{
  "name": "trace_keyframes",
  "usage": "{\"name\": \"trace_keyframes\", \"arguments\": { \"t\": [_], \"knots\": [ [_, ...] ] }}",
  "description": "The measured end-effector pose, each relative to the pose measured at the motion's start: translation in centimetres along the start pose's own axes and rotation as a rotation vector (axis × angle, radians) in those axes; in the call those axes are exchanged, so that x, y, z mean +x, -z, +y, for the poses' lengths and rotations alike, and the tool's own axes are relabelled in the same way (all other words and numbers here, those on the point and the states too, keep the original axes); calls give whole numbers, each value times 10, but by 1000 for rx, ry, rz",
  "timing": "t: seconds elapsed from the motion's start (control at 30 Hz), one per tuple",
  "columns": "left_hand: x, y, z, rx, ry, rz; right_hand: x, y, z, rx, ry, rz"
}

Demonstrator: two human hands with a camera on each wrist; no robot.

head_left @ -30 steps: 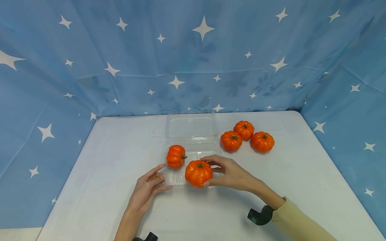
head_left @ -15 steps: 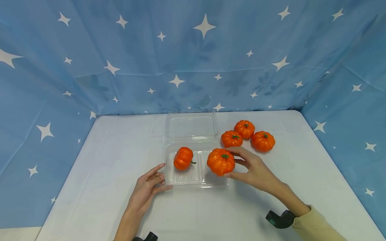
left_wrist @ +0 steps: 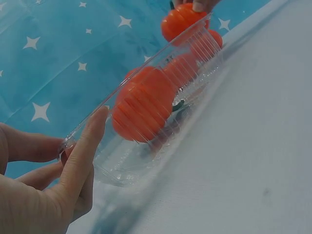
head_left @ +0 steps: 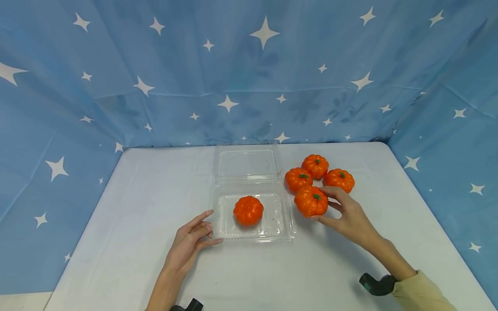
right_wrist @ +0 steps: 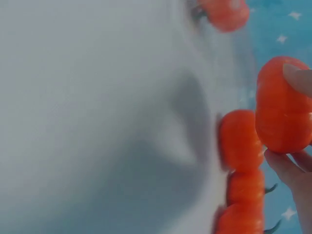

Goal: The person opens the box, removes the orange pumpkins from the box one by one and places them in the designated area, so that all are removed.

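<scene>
My right hand (head_left: 348,216) grips a small orange pumpkin (head_left: 311,201) with a green stem, thumb on one side and fingers on the other. It is held up just right of the clear plastic clamshell container (head_left: 278,235). Inside the container's base another orange pumpkin (head_left: 248,211) lies tipped over, its stem hidden in the head view. My left hand (head_left: 190,242) pinches the container's left front corner; in the left wrist view the thumb (left_wrist: 87,146) lies along the outer wall and the fingers reach behind the rim.
Three more orange pumpkins stand close together right of the container: a near one (head_left: 298,179), a back one (head_left: 315,166) and a right one (head_left: 339,179). The container's lid (head_left: 247,163) lies folded back. A blue star-printed curtain (head_left: 175,65) surrounds the white table (head_left: 155,185).
My right hand has carried its pumpkin from over the container to the right, beside the other pumpkins. The pumpkin inside the container has rolled from the left towards the middle. The left hand stays put.
</scene>
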State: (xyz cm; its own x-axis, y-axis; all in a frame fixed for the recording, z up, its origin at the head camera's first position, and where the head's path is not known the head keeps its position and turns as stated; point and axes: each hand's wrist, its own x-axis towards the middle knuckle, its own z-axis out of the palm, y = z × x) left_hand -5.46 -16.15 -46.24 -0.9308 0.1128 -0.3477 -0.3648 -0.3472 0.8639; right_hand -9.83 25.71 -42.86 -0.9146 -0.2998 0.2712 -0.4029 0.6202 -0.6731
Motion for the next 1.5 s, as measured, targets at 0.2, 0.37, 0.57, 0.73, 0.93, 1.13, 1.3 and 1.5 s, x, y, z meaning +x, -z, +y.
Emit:
{"name": "trace_keyframes", "arguments": {
  "t": [0.2,0.37,0.57,0.73,0.93,1.13,1.3,1.5],
  "knots": [
    [0,-1,0,3,3,6,-1,-7,18,-20,8,-21],
    [0,-2,0,3,8,8,0,-12,27,-46,-22,-39],
    [-1,-4,0,3,12,3,0,-17,32,-91,-21,-58],
    [-1,-4,0,8,10,4,-1,-19,32,-131,-5,-63],
    [-2,-3,0,3,8,2,0,-18,30,-159,14,-84],
    [-2,-3,1,11,3,2,8,-17,21,-183,66,-60],
    [-2,-2,0,11,0,9,21,-19,2,-136,80,-61],
    [-2,-3,1,18,2,5,35,-29,-21,-76,62,-122]
  ]
}}
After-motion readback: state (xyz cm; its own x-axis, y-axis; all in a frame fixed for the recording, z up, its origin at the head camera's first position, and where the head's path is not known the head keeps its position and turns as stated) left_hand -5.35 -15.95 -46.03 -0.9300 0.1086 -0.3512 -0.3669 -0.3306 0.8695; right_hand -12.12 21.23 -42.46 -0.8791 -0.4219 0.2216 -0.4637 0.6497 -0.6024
